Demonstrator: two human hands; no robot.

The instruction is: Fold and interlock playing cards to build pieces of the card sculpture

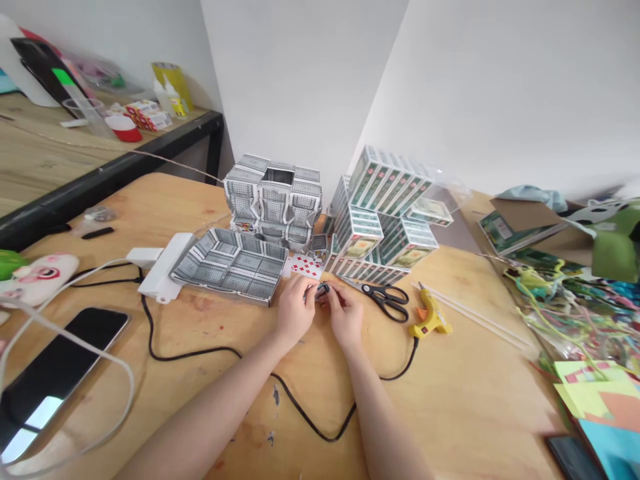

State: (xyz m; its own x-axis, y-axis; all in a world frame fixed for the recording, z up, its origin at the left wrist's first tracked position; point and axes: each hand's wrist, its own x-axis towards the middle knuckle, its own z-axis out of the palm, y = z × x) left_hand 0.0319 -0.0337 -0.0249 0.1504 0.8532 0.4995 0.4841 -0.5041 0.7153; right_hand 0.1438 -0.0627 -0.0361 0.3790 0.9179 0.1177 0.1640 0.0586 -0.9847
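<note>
My left hand (pixel 296 308) and my right hand (pixel 345 315) meet at the middle of the table. Their fingertips pinch a small folded playing card (pixel 323 291) between them, mostly hidden by the fingers. Just beyond lies a face-up playing card with red diamonds (pixel 306 266). To the left rests a shallow tray built of grey-backed cards (pixel 235 263), and behind it stands a box-shaped card structure (pixel 275 200) with a square hole on top. Black-handled scissors (pixel 387 298) lie right of my right hand, near a yellow glue gun (pixel 430 317).
Stacked card boxes (pixel 367 230) stand at the back right. A black cord (pixel 300 407) loops under my forearms. On the left are a white power strip (pixel 167 267) and a phone (pixel 65 373). White glue sticks (pixel 475 317) and coloured papers (pixel 600 393) lie to the right.
</note>
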